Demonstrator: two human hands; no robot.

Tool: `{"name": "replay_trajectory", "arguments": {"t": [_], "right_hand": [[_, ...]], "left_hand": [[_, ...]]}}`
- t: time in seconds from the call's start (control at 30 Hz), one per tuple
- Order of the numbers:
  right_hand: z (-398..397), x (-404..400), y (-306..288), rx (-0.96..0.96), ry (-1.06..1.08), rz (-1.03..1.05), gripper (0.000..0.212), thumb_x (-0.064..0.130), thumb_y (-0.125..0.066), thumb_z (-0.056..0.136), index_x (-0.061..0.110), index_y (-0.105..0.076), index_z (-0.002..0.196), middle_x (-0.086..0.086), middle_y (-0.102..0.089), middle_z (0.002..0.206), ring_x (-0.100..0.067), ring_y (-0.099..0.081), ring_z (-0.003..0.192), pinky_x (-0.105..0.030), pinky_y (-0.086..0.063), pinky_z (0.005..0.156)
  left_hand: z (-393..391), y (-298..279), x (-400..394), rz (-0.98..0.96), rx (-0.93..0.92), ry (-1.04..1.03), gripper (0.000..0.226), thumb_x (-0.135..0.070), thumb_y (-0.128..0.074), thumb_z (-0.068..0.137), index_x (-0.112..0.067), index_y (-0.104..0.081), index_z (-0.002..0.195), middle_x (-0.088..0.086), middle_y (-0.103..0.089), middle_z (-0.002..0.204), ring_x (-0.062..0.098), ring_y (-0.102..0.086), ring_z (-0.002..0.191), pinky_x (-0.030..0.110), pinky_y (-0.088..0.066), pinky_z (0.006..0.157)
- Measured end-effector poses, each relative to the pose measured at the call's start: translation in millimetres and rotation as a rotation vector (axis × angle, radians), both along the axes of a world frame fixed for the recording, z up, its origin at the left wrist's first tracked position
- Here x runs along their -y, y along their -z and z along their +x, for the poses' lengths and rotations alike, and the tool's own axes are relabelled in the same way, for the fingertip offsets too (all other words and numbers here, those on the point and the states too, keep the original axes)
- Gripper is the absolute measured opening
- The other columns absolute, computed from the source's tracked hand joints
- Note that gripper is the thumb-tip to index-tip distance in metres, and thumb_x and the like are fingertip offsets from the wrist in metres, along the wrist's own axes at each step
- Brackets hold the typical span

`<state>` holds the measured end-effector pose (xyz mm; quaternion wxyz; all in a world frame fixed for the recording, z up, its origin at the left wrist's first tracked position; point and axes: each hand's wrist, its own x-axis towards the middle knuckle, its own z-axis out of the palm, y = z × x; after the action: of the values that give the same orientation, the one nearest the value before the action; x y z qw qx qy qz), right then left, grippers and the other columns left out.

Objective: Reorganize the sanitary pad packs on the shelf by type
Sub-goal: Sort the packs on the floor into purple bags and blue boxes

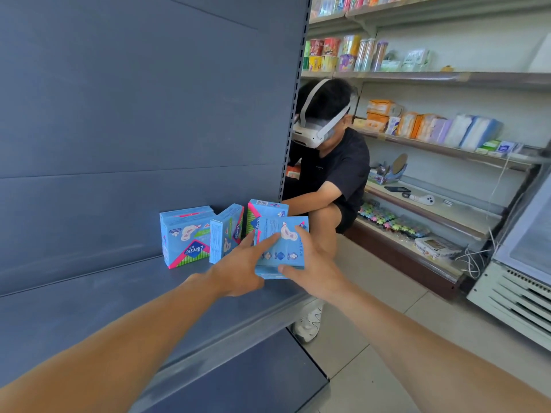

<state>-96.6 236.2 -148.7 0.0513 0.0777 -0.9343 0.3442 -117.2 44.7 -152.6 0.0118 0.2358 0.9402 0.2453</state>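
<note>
Her right hand [310, 263] gripped the front Libresse pack [281, 248], left hand [238, 269] flat against it; next, probably setting it beside its match.

Shelf: dark blue metal board [98, 305]
Left pack [185, 235]: stands upright, logo upside down
Middle pack [225, 234]: upright, turned edge-on
Right pack [264, 214]: upright at the shelf's end
Front pack [280, 248]: at the shelf's right corner

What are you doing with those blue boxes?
A person is sorting pad packs on a grey shelf. The right hand grips the front pack at the shelf's right end, and the left hand touches it with straight fingers. Three more packs stand behind. Another person crouches nearby.
</note>
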Motion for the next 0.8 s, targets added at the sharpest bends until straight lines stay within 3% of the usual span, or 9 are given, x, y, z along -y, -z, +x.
{"name": "replay_trajectory", "arguments": {"t": [0.17, 0.33, 0.43, 0.57, 0.7, 0.8], "right_hand": [[50, 0, -6, -0.097, -0.015, 0.028, 0.083, 0.047, -0.066, 0.069, 0.041, -0.017, 0.136, 0.002, -0.043, 0.128, -0.017, -0.051, 0.114, -0.044, -0.054, 0.086], [113, 2, -9, -0.144, -0.019, 0.016, 0.077, 0.034, -0.072, 0.075, 0.035, -0.02, 0.132, 0.002, -0.038, 0.131, -0.017, -0.046, 0.118, -0.036, -0.051, 0.09], [151, -3, -14, -0.209, -0.005, -0.005, 0.076, 0.043, -0.07, 0.072, 0.036, -0.023, 0.131, 0.004, -0.036, 0.133, -0.016, -0.043, 0.119, -0.041, -0.051, 0.091], [205, -11, -31, -0.274, -0.018, 0.042, 0.073, 0.021, -0.073, 0.083, 0.016, -0.026, 0.139, 0.005, -0.031, 0.131, -0.001, -0.037, 0.105, -0.017, -0.039, 0.083], [264, -14, -22, -0.303, 0.016, 0.039, 0.071, 0.024, -0.076, 0.078, 0.018, -0.031, 0.132, -0.008, -0.034, 0.136, -0.019, -0.044, 0.114, -0.033, -0.045, 0.092], [303, -23, -1, -0.278, 0.05, 0.017, 0.071, 0.025, -0.077, 0.077, 0.02, -0.03, 0.129, -0.009, -0.034, 0.133, -0.021, -0.043, 0.118, -0.032, -0.043, 0.091]], "left_hand": [[49, -10, 7, 0.085, -0.067, 0.03, 0.093, -0.013, -0.062, 0.079, -0.046, -0.013, 0.15, -0.005, -0.02, 0.156, 0.018, -0.033, 0.138, 0.032, -0.044, 0.104], [114, -15, 9, 0.196, -0.066, 0.073, 0.089, -0.018, -0.061, 0.075, -0.054, -0.019, 0.145, -0.005, -0.032, 0.145, 0.015, -0.041, 0.132, 0.032, -0.045, 0.103], [152, -26, 7, 0.235, -0.071, 0.086, 0.088, -0.025, -0.058, 0.072, -0.066, -0.016, 0.137, -0.008, -0.039, 0.138, 0.012, -0.048, 0.122, 0.029, -0.049, 0.096], [203, -37, 2, 0.286, -0.13, 0.084, 0.087, -0.017, -0.066, 0.077, -0.054, -0.025, 0.144, -0.008, -0.043, 0.137, 0.01, -0.052, 0.118, 0.026, -0.047, 0.095], [257, -25, -7, 0.29, -0.146, 0.098, 0.089, -0.01, -0.063, 0.075, -0.05, -0.027, 0.146, -0.006, -0.041, 0.137, 0.012, -0.049, 0.118, 0.022, -0.046, 0.089], [289, -7, -17, 0.267, -0.136, 0.131, 0.088, -0.01, -0.065, 0.076, -0.047, -0.029, 0.147, -0.004, -0.042, 0.137, 0.015, -0.046, 0.12, 0.024, -0.043, 0.092]]}}
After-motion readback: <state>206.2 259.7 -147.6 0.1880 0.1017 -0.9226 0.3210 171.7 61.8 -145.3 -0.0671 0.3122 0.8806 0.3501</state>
